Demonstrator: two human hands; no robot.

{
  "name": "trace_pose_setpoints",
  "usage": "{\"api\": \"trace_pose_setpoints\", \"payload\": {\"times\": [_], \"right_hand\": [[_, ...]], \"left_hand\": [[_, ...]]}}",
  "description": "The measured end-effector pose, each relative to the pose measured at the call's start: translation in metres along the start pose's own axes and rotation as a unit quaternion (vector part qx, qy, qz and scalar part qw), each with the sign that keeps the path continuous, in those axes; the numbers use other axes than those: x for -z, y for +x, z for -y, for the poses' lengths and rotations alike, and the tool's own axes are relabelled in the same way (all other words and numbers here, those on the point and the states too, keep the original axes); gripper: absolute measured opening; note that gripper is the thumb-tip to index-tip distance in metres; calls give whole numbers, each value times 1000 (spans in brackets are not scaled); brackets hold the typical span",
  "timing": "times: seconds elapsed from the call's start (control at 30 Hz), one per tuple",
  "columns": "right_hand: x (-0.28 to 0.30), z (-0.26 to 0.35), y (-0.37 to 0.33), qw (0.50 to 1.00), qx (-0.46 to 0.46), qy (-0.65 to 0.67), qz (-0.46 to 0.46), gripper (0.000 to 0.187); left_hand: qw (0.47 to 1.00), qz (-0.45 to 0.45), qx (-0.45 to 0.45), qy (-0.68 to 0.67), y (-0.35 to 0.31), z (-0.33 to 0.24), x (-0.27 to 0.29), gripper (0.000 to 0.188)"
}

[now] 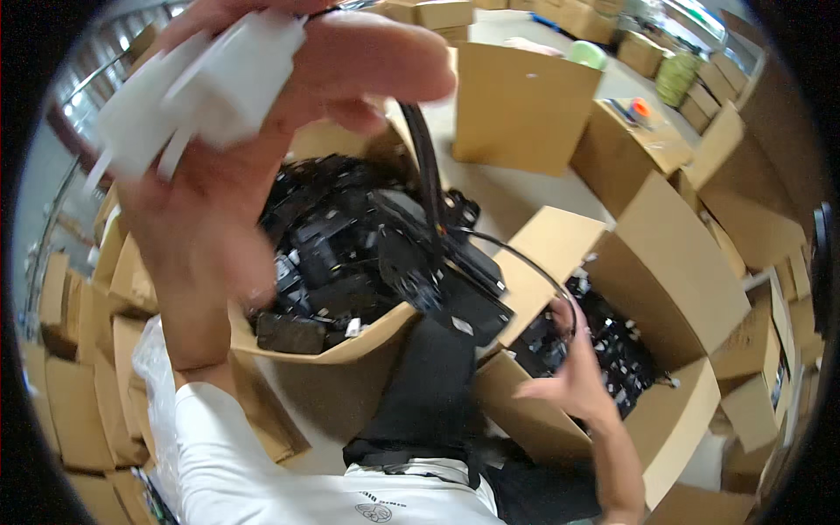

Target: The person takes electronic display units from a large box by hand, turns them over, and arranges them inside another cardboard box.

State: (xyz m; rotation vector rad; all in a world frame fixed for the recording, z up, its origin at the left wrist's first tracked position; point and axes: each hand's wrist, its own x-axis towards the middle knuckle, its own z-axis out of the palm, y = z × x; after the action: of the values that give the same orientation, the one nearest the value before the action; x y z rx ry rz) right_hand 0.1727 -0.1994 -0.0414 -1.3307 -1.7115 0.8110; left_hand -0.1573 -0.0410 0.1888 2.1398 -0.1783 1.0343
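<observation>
Raised close to the camera at upper left, my left hand (236, 166) has white plug adapters (232, 83) with prongs between its fingers; motion blurs them. Black cables (424, 157) hang down beside its fingers. Below them, black power adapters (468, 293) dangle at the centre, between the two boxes. Over the right cardboard box (678, 433), my right hand (577, 367) is open, thumb spread away from the fingers. A thin black cord (521, 255) runs from the dangling bundle to its fingertips; whether it touches them I cannot tell.
A large box (376, 347) at centre left holds a heap of black adapters (328, 236). More black pieces (617, 359) fill the right box, whose flaps stand up. Cardboard boxes (525, 105) surround me, and clear plastic wrap (156, 376) lies at my left.
</observation>
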Motion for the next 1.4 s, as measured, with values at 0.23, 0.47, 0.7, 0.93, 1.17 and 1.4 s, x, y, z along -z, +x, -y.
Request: {"api": "trace_pose_setpoints", "payload": {"times": [0.23,0.47,0.7,0.93,1.17,1.4], "right_hand": [[-56,49,25,888,117,289,-337,97],[-25,48,4,855,40,331,-398,61],[-8,15,-41,775,-60,384,-498,44],[-36,-2,-75,742,-170,355,-543,29],[-39,-1,-91,790,-115,233,-556,42],[46,15,-137,869,128,-411,-246,75]], "left_hand": [[959,190,-154,-142,86,10,-56,130],[994,-24,-52,-96,104,40,-109,68],[910,-349,160,158,-79,97,-251,33],[929,-282,241,4,-77,135,-321,71],[872,-322,363,-64,-75,132,-331,39],[692,-164,568,-414,-44,162,-304,31]]}}
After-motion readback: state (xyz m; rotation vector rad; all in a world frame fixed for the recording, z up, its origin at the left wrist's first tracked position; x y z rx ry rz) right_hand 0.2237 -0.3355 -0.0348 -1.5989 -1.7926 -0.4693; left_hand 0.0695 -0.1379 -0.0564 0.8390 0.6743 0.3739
